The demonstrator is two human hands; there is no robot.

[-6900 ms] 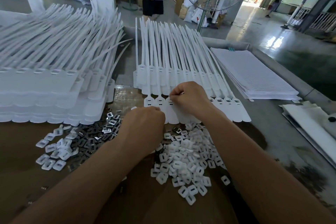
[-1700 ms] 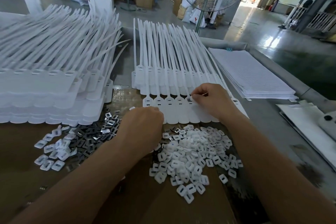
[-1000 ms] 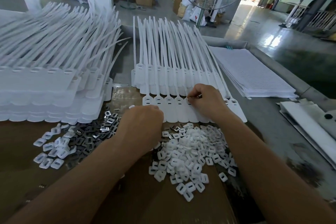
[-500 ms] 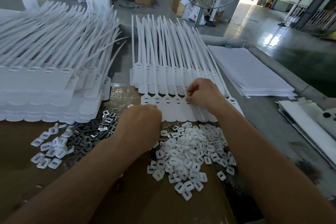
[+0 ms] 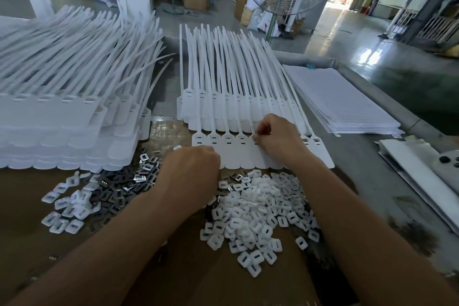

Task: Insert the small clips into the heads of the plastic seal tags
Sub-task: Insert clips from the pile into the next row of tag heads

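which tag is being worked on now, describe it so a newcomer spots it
Find the middle bundle of white tags, fanned out straight ahead. A single row of tags lies in front of it; take the fifth tag from the left. Only this one has the right hand pinching at its head.

flat white seal tags point(image 5: 233, 143), loose clips point(image 5: 258, 213) beside

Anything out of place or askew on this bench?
Nothing looks damaged. Several tails on the left stack of seal tags bow sideways toward the middle row, and white caps lie mixed among the metal clips.
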